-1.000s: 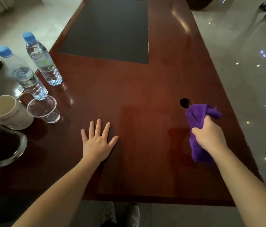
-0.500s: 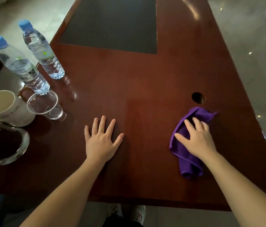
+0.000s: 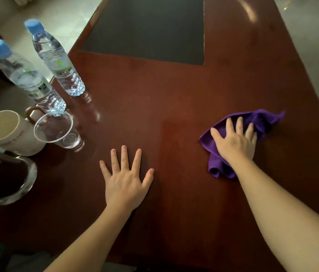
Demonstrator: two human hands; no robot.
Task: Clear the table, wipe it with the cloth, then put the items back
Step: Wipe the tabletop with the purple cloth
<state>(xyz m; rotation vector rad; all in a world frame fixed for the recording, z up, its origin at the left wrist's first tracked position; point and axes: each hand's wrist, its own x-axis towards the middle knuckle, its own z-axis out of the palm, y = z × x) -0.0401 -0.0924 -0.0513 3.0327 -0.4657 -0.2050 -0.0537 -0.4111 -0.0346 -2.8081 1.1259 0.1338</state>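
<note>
A purple cloth [image 3: 260, 120] lies bunched on the dark red wooden table [image 3: 174, 99] at the right. My right hand [image 3: 235, 140] presses flat on top of it, fingers spread. My left hand [image 3: 125, 179] rests palm down on the bare wood near the front middle, holding nothing. At the left edge stand two water bottles with blue caps [image 3: 56, 59] [image 3: 25, 77], a clear plastic cup [image 3: 56, 128] and a cream mug [image 3: 5, 132].
A glass bowl or ashtray [image 3: 15, 181] sits at the near left corner. A black inset panel [image 3: 150, 30] fills the far middle of the table. Pale shiny floor lies beyond both long edges. The table's right edge runs close to the cloth.
My right hand brought the cloth down from above the table onto the wood and now presses it flat. The round hole in the table is now covered. My left hand stayed put.
</note>
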